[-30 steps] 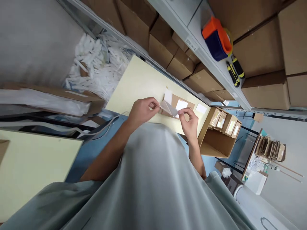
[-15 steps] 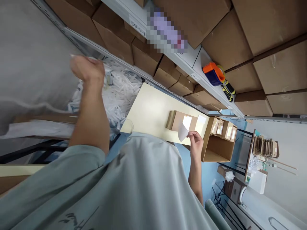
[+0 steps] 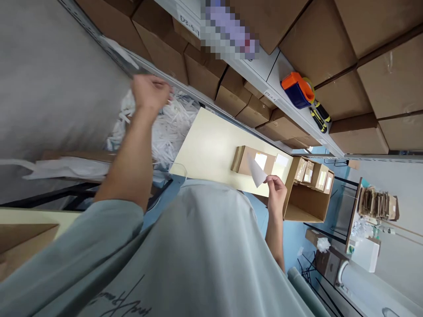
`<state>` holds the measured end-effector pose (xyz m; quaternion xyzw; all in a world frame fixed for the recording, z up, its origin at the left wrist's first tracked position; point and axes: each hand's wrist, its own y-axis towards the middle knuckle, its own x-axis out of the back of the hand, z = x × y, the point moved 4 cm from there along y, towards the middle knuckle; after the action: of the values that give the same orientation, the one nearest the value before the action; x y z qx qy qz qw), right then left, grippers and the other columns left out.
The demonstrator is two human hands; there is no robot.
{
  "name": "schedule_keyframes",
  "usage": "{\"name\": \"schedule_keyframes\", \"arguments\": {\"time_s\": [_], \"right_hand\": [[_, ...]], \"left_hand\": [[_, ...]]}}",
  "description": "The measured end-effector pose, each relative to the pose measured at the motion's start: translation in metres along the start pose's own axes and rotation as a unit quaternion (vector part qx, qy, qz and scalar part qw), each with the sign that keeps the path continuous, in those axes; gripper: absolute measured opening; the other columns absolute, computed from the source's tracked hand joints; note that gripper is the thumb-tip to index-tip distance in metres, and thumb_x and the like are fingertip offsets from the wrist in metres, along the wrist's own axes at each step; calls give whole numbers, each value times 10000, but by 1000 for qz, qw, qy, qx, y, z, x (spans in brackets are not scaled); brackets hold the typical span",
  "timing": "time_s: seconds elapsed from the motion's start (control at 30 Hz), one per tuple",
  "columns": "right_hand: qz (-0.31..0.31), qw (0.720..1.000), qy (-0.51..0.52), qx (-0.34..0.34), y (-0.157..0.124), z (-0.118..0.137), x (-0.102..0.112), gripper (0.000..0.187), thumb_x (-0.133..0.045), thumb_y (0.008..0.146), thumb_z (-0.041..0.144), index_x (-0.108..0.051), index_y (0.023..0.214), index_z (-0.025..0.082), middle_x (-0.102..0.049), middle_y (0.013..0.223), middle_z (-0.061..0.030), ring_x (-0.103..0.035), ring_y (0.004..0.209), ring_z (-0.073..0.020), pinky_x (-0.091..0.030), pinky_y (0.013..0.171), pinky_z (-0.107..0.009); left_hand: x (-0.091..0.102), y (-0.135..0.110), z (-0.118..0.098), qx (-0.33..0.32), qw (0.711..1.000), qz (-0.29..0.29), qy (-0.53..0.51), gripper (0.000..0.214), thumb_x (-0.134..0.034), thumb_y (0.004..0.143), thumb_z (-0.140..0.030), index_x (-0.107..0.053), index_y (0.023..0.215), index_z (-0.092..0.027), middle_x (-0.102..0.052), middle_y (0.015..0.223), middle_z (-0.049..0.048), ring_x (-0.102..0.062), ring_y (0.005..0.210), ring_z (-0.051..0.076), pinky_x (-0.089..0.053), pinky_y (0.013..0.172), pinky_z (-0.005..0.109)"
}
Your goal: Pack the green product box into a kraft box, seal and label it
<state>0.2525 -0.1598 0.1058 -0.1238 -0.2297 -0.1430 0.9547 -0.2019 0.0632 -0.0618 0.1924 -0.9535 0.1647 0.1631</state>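
Note:
My right hand [image 3: 276, 190] pinches a small white label [image 3: 256, 171] by one corner, between thumb and fingers. The label hangs curled in front of a closed cardboard box [image 3: 247, 162] lying on the cream tabletop [image 3: 198, 145]. That box carries a white sticker [image 3: 261, 159]. My left hand [image 3: 150, 94] is stretched out over a heap of white paper strips [image 3: 173, 132], fingers curled in with nothing visible in them. A loose white strip [image 3: 120, 50] is beyond it, apart from the fingers, against the shelf edge.
An open carton [image 3: 306, 204] with several labelled boxes inside stands at the table's right end. Above runs a shelf with large cartons [image 3: 319, 48], an orange and blue tape dispenser [image 3: 298, 90] and yellow-black cutters [image 3: 320, 115]. Another open box [image 3: 29, 246] is at lower left.
My left hand has moved right, and the white strip now shows apart from it, up by the shelf. The right hand still holds the label, shifted slightly right in view.

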Motion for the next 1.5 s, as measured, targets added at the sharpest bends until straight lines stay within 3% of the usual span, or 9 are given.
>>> {"name": "schedule_keyframes", "arguments": {"time_s": [0.1, 0.23, 0.37, 0.47, 0.63, 0.83, 1.07, 1.27, 1.5], "right_hand": [[12, 1000, 16, 11, 10, -10, 6, 338, -770, 929, 554, -749, 848, 226, -739, 849, -36, -706, 879, -230, -585, 866, -382], [17, 998, 16, 52, 23, -20, 15, 339, -749, 981, 556, -751, 878, 232, -738, 878, -33, -713, 890, -224, -591, 879, -387], [-28, 979, -54, 196, 31, -24, 30, 306, -689, 1071, 526, -768, 938, 262, -764, 924, -61, -728, 920, -245, -608, 901, -433], [19, 949, -116, 293, 34, -34, 35, 229, -698, 1094, 476, -786, 983, 296, -779, 920, -69, -744, 922, -263, -624, 1000, -509], [159, 923, -135, 323, 36, -68, 37, 156, -728, 1107, 423, -803, 1007, 329, -769, 914, -53, -741, 905, -247, -634, 1084, -523], [209, 897, -161, 355, 37, -97, 39, 186, -672, 1142, 361, -806, 1017, 330, -775, 922, -44, -730, 889, -220, -645, 1061, -459], [251, 893, -136, 348, 45, -109, 40, 212, -681, 1156, 340, -821, 1003, 299, -819, 976, -45, -752, 926, -199, -602, 1054, -412], [119, 981, 2, 155, 93, -105, 75, 305, -750, 1077, 523, -872, 1058, 244, -834, 1015, -73, -740, 908, -206, -626, 956, -405], [154, 983, 92, 42, 111, -114, 70, 374, -862, 920, 611, -841, 940, 238, -824, 999, -40, -729, 899, -185, -650, 940, -376]], "left_hand": [[-44, -80, -33, 89, 990, 36, -104, 186, -778, 1015, -248, -742, 1024, -65, -753, 739, -85, -634, 635, 14, -497, 677, 157], [-104, -192, -73, 108, 969, 126, -186, 425, -996, 798, -436, -682, 794, -150, -662, 613, -41, -650, 554, 105, -436, 509, 233], [-154, -284, -90, 121, 910, 285, -275, 567, -1006, 713, -615, -760, 956, -167, -823, 906, 88, -806, 763, 224, -634, 629, 314], [-179, -323, -96, 160, 889, 291, -315, 605, -976, 756, -667, -758, 1050, -186, -861, 1109, 141, -858, 960, 272, -724, 853, 401], [-206, -343, -102, 195, 905, 215, -311, 658, -1003, 661, -712, -691, 940, -204, -826, 908, 84, -850, 938, 273, -731, 893, 421], [-220, -350, -100, 189, 939, 170, -233, 641, -1015, 607, -703, -686, 875, -223, -784, 871, 33, -791, 845, 224, -709, 798, 366], [-230, -349, -93, 128, 965, 130, -188, 616, -953, 657, -731, -679, 894, -234, -728, 866, 22, -717, 838, 202, -659, 733, 322], [-229, -346, -95, 82, 965, 173, -181, 553, -962, 702, -682, -693, 871, -230, -733, 861, 31, -699, 809, 194, -621, 724, 312], [-224, -342, -99, 34, 959, 246, -138, 582, -961, 735, -738, -724, 876, -226, -728, 851, 34, -683, 810, 198, -608, 779, 331]]}}
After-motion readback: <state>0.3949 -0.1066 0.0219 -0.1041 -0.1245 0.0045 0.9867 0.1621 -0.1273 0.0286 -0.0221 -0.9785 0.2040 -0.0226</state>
